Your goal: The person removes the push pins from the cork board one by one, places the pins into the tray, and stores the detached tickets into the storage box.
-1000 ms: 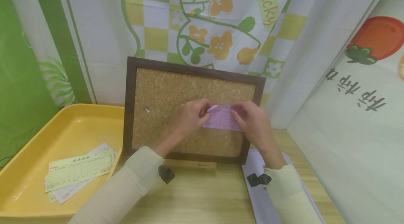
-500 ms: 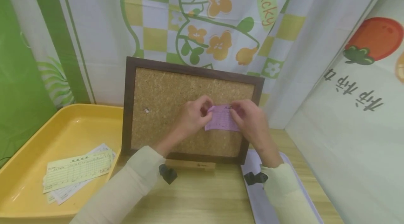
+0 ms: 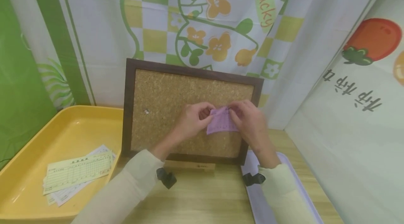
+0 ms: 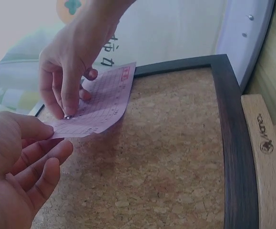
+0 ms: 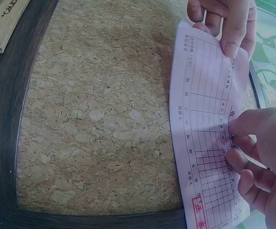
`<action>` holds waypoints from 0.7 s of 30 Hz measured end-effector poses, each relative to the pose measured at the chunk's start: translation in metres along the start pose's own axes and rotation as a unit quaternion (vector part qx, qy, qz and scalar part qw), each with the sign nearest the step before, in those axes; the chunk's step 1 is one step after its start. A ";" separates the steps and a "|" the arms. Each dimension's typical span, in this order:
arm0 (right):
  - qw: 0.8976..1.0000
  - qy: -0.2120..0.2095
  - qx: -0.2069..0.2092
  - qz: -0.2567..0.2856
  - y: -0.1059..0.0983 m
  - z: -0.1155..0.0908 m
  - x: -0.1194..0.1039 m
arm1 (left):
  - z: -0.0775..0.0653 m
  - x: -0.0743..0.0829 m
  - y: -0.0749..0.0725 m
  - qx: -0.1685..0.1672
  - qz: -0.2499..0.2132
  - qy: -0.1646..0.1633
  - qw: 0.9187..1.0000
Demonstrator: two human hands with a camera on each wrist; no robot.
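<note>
A pink receipt slip [image 3: 222, 120] with a printed grid lies against the right part of the framed corkboard [image 3: 170, 87], its lower edge bent away from the cork in the left wrist view. My left hand [image 3: 193, 120] pinches the slip's upper left corner between thumb and index finger. Near the middle of the slip's top edge, my right hand [image 3: 250, 122] pinches a small shiny push pin [image 4: 67, 117] against the paper. The right wrist view shows thumb and fingertips there, with the pin hidden. A red stamp marks one end of the slip.
A yellow tray [image 3: 72, 126] holding several paper forms [image 3: 79, 171] stands left of the board. Under my right forearm lies a pale tray [image 3: 263, 196], with small pins [image 4: 247, 26] inside. A wooden support [image 3: 189, 165] sits at the board's foot, a printed curtain behind.
The slip's left end has shifted slightly right along with my left hand. My right hand keeps its place at the top edge, and the paper looks more bowed.
</note>
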State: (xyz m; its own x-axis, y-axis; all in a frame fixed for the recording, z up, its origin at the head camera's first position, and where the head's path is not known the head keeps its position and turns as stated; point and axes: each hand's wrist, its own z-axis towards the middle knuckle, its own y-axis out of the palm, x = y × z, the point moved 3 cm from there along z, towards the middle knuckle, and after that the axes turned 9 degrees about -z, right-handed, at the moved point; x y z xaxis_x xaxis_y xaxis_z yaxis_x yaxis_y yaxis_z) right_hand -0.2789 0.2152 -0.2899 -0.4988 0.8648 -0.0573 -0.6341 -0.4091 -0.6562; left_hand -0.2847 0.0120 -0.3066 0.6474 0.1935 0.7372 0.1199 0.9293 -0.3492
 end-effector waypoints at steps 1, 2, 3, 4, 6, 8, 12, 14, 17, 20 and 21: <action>1.000 0.001 0.001 0.000 0.000 0.000 0.000 | -0.001 0.000 0.000 -0.002 -0.002 0.000 1.000; 1.000 0.003 0.002 0.000 0.000 0.000 0.000 | -0.001 0.001 0.001 -0.004 -0.005 0.000 1.000; 1.000 0.004 0.003 0.001 0.000 0.000 0.000 | -0.001 0.001 0.001 -0.005 -0.006 0.000 1.000; 1.000 0.005 0.003 0.002 0.001 0.000 0.000 | -0.002 0.002 0.001 -0.006 -0.010 0.000 1.000; 1.000 0.003 0.004 0.001 0.001 0.000 0.000 | -0.003 0.003 0.001 -0.007 -0.017 0.000 1.000; 1.000 -0.002 0.007 0.001 0.002 0.000 -0.001 | -0.004 0.003 0.001 -0.007 -0.022 0.002 1.000; 1.000 -0.012 0.009 -0.002 0.004 0.000 -0.003 | -0.006 0.003 0.000 -0.007 -0.024 0.004 1.000; 1.000 -0.014 0.009 -0.001 0.005 -0.001 -0.003 | -0.007 0.003 -0.001 -0.007 -0.023 0.006 1.000; 1.000 -0.018 0.009 0.004 0.006 -0.002 -0.004 | -0.008 0.002 -0.003 -0.004 -0.021 0.005 1.000; 1.000 -0.022 0.007 0.014 0.005 -0.003 -0.006 | -0.009 0.001 -0.005 0.001 -0.028 -0.005 1.000; 1.000 -0.023 0.007 0.019 0.005 -0.004 -0.006 | -0.009 0.001 -0.006 0.004 -0.029 -0.007 1.000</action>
State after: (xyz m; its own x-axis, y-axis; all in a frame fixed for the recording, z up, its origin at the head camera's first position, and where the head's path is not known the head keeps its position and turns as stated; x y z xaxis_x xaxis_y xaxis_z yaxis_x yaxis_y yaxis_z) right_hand -0.2765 0.2087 -0.2955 -0.5487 0.8346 -0.0480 -0.6216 -0.4457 -0.6442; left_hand -0.2782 0.0037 -0.3092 0.6285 0.1442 0.7643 0.1508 0.9414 -0.3016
